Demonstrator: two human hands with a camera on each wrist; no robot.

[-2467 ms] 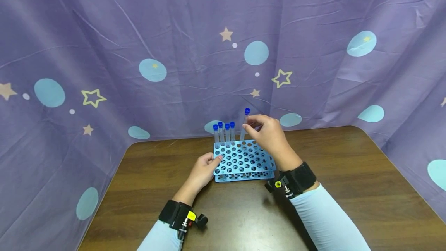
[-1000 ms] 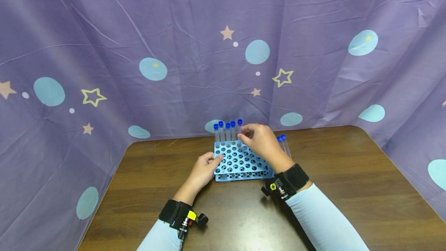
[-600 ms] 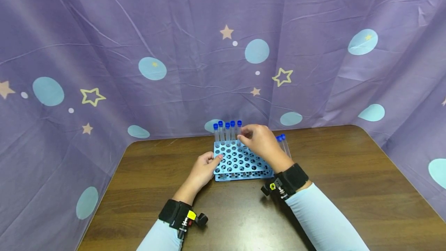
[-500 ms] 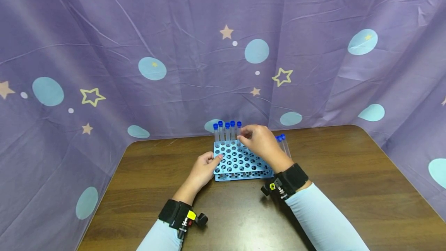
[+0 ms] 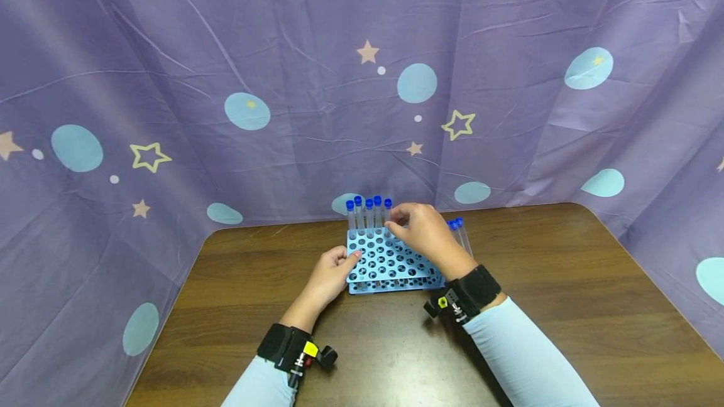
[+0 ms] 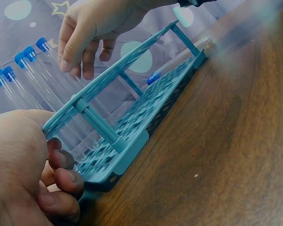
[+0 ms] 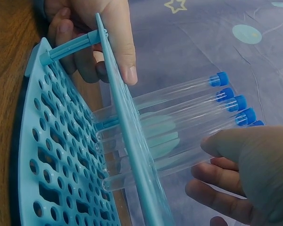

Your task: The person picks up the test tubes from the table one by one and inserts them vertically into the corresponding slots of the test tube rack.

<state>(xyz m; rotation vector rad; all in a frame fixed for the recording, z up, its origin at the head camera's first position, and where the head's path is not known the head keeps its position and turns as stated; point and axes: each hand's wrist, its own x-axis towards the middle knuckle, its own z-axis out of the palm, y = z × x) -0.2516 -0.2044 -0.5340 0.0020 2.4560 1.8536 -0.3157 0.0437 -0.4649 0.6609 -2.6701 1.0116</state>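
Note:
A blue test tube rack (image 5: pixel 390 262) stands on the table, tiers of round holes one above the other. My left hand (image 5: pixel 328 276) grips its left end, thumb on the top tier and fingers curled round the side in the left wrist view. Several clear, blue-capped test tubes (image 6: pixel 30 70) stand along the far left part of the rack. My right hand (image 5: pixel 427 231) is at the rightmost of these, a test tube (image 5: pixel 388 204) with its lower part in the rack. Thumb and fingers pinch this tube's side below the cap in the right wrist view.
Two more blue-capped tubes (image 5: pixel 460 231) lie slanted beyond the rack's right end, partly hidden by my right hand and wrist. The brown wooden table (image 5: pixel 254 294) ends at a purple patterned curtain (image 5: pixel 317 80) close behind the rack.
The tube in my right hand was raised above the rack; it has moved left and down into a hole beside the others. Lately its cap has sunk slightly. My left hand stays put.

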